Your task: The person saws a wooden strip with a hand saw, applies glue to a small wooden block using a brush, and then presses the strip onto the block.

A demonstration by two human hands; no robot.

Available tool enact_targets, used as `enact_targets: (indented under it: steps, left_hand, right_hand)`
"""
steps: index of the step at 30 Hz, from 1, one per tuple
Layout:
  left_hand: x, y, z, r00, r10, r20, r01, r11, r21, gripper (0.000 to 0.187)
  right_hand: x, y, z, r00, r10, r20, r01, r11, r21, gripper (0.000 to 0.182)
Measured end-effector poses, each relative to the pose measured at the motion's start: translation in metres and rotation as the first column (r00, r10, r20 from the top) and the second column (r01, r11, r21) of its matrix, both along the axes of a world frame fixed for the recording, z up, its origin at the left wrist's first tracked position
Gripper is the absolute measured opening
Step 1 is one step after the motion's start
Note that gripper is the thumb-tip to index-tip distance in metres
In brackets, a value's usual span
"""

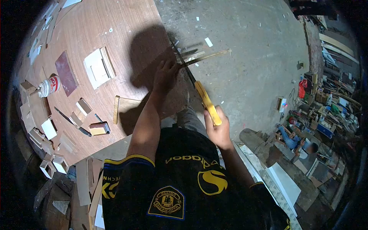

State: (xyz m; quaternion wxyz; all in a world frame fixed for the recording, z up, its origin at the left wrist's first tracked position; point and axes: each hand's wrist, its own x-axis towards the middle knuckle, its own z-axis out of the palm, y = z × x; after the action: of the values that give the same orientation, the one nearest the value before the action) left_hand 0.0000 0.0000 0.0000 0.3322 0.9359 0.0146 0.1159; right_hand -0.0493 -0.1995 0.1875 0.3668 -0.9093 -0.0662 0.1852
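My right hand (218, 130) is wrapped around the yellow handle of a handsaw (206, 99). The saw's dark, narrow blade runs up and left to the table edge, where it meets a thin wooden strip (211, 56). My left hand (166, 74) grips the strip at that edge, its fingers partly in shadow. The strip's far end juts out past the table over the floor. White stacked panels (96, 71) lie on the table to the left of my left hand, and an L-shaped wooden piece (116, 109) lies nearer me.
The wooden table (126, 19) also bears a white bottle (49, 86), a reddish flat piece (66, 73), a dark knife-like tool (73, 122) and several small box pieces. Scraps dot the concrete floor (245, 76). Another person (295, 142) sits among clutter at the right.
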Motion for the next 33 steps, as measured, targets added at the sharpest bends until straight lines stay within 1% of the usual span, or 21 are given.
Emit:
enact_targets:
  steps: [3,5,7,9,11,12,13,14,15,17,18,20,21,23,24,26,27,29,30,31,33]
  left_hand:
    - [0.002,-0.001,0.0,0.996,0.007,0.094,-0.013,0.997,0.072,0.02]
    - [0.002,0.0,-0.001,1.0,-0.015,-0.013,0.016,0.99,0.142,0.018]
    - [0.003,-0.002,-0.006,0.999,-0.001,0.036,-0.003,0.995,0.096,0.018]
    - [0.002,-0.002,-0.008,0.996,0.016,0.084,-0.021,0.998,0.055,0.018]
    - [0.002,-0.002,-0.006,1.0,0.027,0.007,-0.027,1.0,-0.01,0.016]
    - [0.003,0.0,-0.013,1.0,0.024,0.013,-0.024,1.0,-0.008,0.016]
    - [0.004,0.001,-0.025,1.0,-0.007,0.029,0.005,0.998,0.06,0.014]
    - [0.004,0.002,-0.038,0.998,-0.039,0.042,0.033,0.991,0.127,0.013]
    - [0.004,0.002,-0.043,0.998,-0.044,0.047,0.037,0.991,0.127,0.013]
    - [0.007,0.008,-0.054,0.986,-0.112,0.122,0.085,0.973,0.213,0.012]
    - [0.007,0.009,-0.049,0.986,-0.109,0.123,0.08,0.973,0.218,0.012]
    - [0.005,0.004,-0.03,0.988,-0.044,0.15,0.024,0.991,0.129,0.011]
    - [0.006,0.003,-0.027,0.988,-0.042,0.148,0.023,0.992,0.128,0.011]
    - [0.006,0.005,-0.023,0.996,-0.052,0.069,0.041,0.988,0.151,0.011]
    - [0.006,0.006,-0.03,0.997,-0.046,0.064,0.036,0.988,0.153,0.011]
    - [0.007,0.006,-0.052,0.991,-0.06,0.116,0.023,0.954,0.299,0.013]
    - [0.006,0.005,-0.05,0.992,-0.056,0.11,0.021,0.954,0.299,0.013]
    - [0.008,0.001,-0.045,0.994,-0.02,0.106,0.008,0.993,0.114,0.014]
    - [0.008,0.002,-0.044,0.995,-0.017,0.103,0.006,0.994,0.113,0.014]
    - [0.008,0.003,-0.042,0.987,-0.031,0.158,0.01,0.991,0.131,0.015]
    - [0.006,0.005,-0.039,0.977,-0.044,0.209,0.013,0.989,0.147,0.015]
  right_hand:
    - [-0.016,-0.012,0.019,0.999,-0.044,0.002,0.044,0.998,0.055,0.016]
    - [-0.027,-0.022,0.03,0.999,-0.051,0.014,0.05,0.996,0.069,0.016]
    - [-0.039,-0.035,0.038,0.997,-0.077,-0.006,0.077,0.993,0.089,0.019]
    - [-0.049,-0.043,0.051,0.997,-0.05,-0.055,0.049,0.999,-0.014,0.019]
    - [-0.061,-0.052,0.059,0.998,-0.058,-0.032,0.056,0.997,-0.05,0.017]
    - [-0.066,-0.059,0.058,0.998,-0.022,0.062,0.027,0.997,-0.078,0.021]
    - [-0.07,-0.063,0.058,0.988,0.015,0.153,0.002,0.994,-0.109,0.025]
    - [-0.071,-0.064,0.062,0.987,0.007,0.16,0.007,0.996,-0.086,0.023]
    - [-0.073,-0.065,0.064,0.986,0.002,0.166,0.012,0.996,-0.087,0.023]
    - [-0.074,-0.064,0.066,0.99,-0.132,0.039,0.133,0.991,-0.002,0.019]
    - [-0.073,-0.064,0.064,0.991,-0.129,0.04,0.129,0.992,0.003,0.019]
    - [-0.076,-0.066,0.059,0.986,-0.092,0.141,0.092,0.996,0.005,0.018]
    - [-0.077,-0.067,0.056,0.986,-0.09,0.14,0.09,0.996,0.004,0.018]
    - [-0.078,-0.069,0.05,0.967,-0.054,0.249,0.056,0.998,-0.002,0.018]
    - [-0.078,-0.07,0.049,0.969,-0.049,0.244,0.051,0.999,-0.001,0.018]
    - [-0.079,-0.074,0.049,0.956,-0.009,0.292,0.024,0.999,-0.048,0.019]
    - [-0.08,-0.077,0.048,0.958,-0.005,0.286,0.02,0.999,-0.049,0.019]
    - [-0.082,-0.084,0.046,0.975,-0.059,0.215,0.068,0.997,-0.031,0.019]
    - [-0.079,-0.079,0.047,0.956,-0.034,0.291,0.042,0.999,-0.023,0.019]
    - [-0.08,-0.081,0.039,0.957,-0.03,0.288,0.038,0.999,-0.023,0.019]
    - [-0.081,-0.088,0.021,0.862,-0.028,0.506,-0.023,0.995,0.094,0.019]
